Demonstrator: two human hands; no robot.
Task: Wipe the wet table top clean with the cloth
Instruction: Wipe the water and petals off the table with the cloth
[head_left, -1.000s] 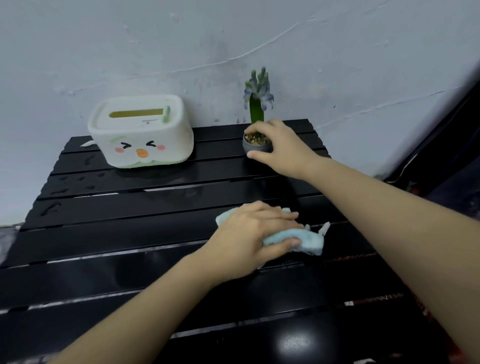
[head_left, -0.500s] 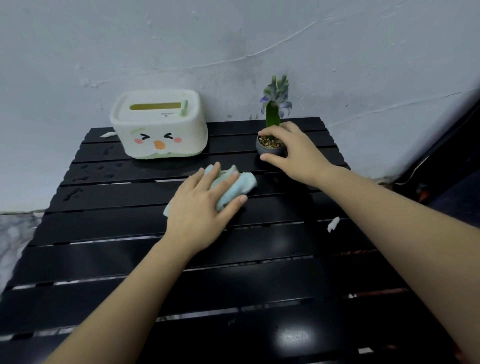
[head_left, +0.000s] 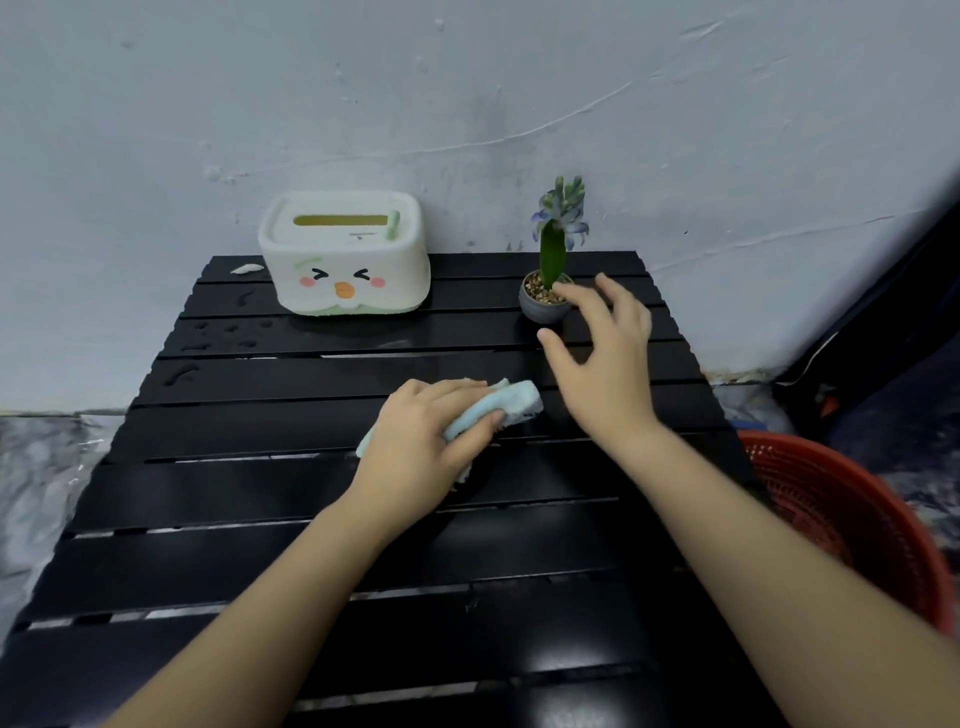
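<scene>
A black slatted table top (head_left: 260, 551) fills the lower view. Water drops (head_left: 228, 332) lie on its far left slats. My left hand (head_left: 421, 452) presses a light blue cloth (head_left: 511, 402) flat on the middle of the table, thumb and fingers closed over it. My right hand (head_left: 605, 358) hovers just right of the cloth with its fingers spread, holding nothing. Its fingertips are close to a small grey plant pot (head_left: 540, 306) but apart from it.
A white tissue box (head_left: 345, 254) with a cartoon face stands at the back left, against the wall. The pot holds a purple-flowered plant (head_left: 558, 228). A small white scrap (head_left: 247, 268) lies behind the box. A red plastic basket (head_left: 841, 519) sits off the table's right edge.
My right hand has let go of the plant pot and pulled back with its fingers apart. My left hand has slid the cloth from near the tissue box back toward the table's middle.
</scene>
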